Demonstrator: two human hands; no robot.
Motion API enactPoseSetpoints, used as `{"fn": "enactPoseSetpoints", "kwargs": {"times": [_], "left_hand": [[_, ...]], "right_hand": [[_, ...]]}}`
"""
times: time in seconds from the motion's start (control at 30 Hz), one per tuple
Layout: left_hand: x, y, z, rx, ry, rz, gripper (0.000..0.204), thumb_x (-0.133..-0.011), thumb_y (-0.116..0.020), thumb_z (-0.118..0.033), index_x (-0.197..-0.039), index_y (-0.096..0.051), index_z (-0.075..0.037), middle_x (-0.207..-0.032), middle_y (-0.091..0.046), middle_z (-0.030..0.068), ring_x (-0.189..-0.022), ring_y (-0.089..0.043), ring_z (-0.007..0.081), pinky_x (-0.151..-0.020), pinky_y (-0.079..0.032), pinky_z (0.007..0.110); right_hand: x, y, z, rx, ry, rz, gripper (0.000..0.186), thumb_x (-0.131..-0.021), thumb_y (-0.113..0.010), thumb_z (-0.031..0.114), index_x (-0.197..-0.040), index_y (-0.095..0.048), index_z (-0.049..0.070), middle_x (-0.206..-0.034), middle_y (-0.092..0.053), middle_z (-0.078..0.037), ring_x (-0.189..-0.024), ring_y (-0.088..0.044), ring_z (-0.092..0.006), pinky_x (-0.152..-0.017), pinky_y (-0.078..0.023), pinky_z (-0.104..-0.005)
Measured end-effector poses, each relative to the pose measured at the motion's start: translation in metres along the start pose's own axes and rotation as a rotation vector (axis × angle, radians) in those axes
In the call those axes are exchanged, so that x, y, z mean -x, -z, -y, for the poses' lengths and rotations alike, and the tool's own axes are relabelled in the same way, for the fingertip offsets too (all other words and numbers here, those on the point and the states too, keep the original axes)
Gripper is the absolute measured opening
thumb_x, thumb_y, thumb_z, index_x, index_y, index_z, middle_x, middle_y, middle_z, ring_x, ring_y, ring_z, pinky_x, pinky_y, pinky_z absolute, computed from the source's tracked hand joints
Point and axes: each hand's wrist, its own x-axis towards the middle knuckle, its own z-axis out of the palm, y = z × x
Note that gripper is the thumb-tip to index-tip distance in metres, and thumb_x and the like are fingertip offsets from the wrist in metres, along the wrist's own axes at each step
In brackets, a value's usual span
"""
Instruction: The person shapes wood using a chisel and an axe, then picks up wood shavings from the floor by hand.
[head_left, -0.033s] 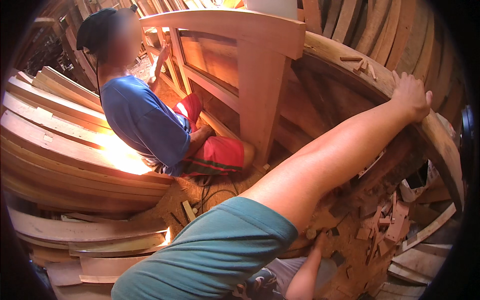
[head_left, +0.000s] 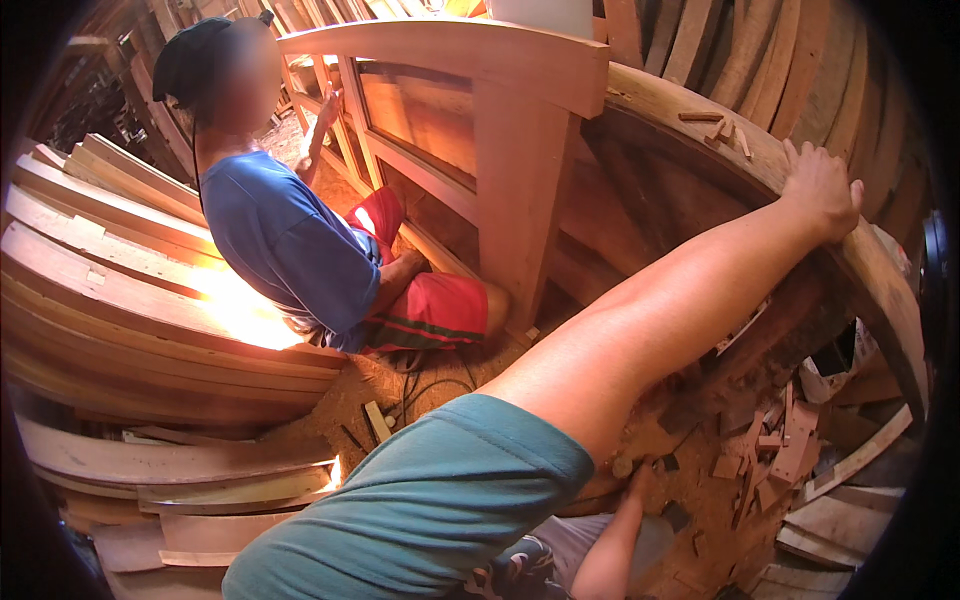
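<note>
From the lower left my left arm, in a teal sleeve, stretches up to the right. At its end my left hand rests palm down on a thick, worn wooden beam, its fingers spread over the top. Just left of the fingertips, a few small wood offcuts lie on the beam. Out of view is my right hand. Beyond my arm stands a wooden frame with panels, its top rail curved. A person in a blue shirt sits beside it, one hand raised near its uprights.
Stacked curved planks fill the left side, and more boards lean at the upper right. A pile of wood scraps lies on the sawdust-covered floor at the lower right. A dark cable runs on the floor near the seated person.
</note>
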Motion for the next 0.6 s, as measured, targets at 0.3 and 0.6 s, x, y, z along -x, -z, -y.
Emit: {"fn": "enactPoseSetpoints", "kwargs": {"times": [0.3, 0.6], "left_hand": [[0.001, -0.006, -0.002, -0.026, -0.144, -0.137, 0.043, -0.098, -0.053, -0.036, -0.111, -0.067, 0.002, -0.118, -0.063, 0.0244, -0.125, -0.051, 0.04, -0.12, -0.02, 0.063], [0.001, -0.013, 0.009, -0.089, -0.174, -0.286, 0.037, -0.093, -0.057, -0.033, -0.102, -0.07, 0.001, -0.109, -0.069, 0.0231, -0.115, -0.06, 0.0385, -0.108, -0.034, 0.056]], "right_hand": [[-0.018, -0.007, -0.017, -0.049, 0.273, -0.043, 0.035, -0.099, -0.058, 0.029, -0.109, -0.064, -0.004, -0.104, -0.07, -0.017, -0.096, -0.064, -0.0286, -0.086, -0.049, -0.041], [-0.011, -0.004, -0.012, 0.002, 0.255, -0.058, 0.031, -0.097, -0.059, 0.025, -0.107, -0.064, -0.003, -0.107, -0.069, -0.018, -0.099, -0.063, -0.0285, -0.089, -0.048, -0.0395]]}}
